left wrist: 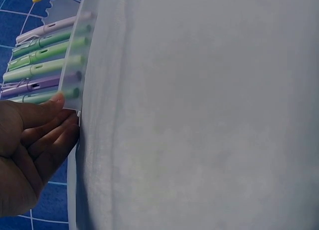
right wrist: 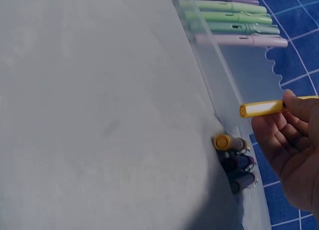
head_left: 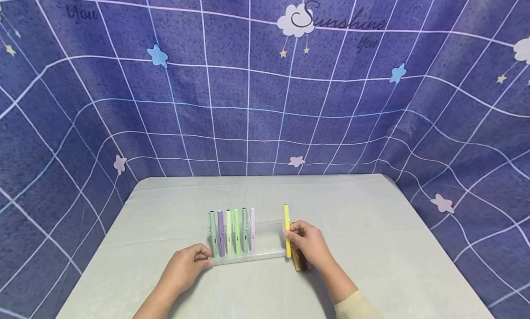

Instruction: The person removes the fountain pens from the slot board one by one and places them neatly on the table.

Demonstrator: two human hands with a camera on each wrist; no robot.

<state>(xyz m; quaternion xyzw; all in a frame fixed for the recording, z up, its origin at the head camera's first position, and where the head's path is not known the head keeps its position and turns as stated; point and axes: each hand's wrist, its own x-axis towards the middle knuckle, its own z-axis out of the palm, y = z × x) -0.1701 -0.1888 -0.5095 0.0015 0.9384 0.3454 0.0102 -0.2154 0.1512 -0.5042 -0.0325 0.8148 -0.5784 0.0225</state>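
Note:
A clear plastic pen stand (head_left: 265, 255) holds several upright pens at its left side, among them a purple pen (head_left: 221, 238), a bright green pen (head_left: 237, 236) and a pale lilac pen (head_left: 253, 229). My left hand (head_left: 187, 266) pinches the stand's left end, thumb at its corner in the left wrist view. At the opposite end, my right hand (head_left: 309, 241) pinches a yellow pen (head_left: 286, 217) between thumb and fingers. That pen is upright and overlaps the stand's right end in the head view. Its lower end (right wrist: 249, 110) shows in the right wrist view.
Below my right hand, three more pens lie on the white-covered table, one with a yellow end (right wrist: 223, 142) and two darker ones (right wrist: 238, 163). A blue-purple gridded cloth (head_left: 265, 102) hangs behind the table (head_left: 248, 291) and along both sides.

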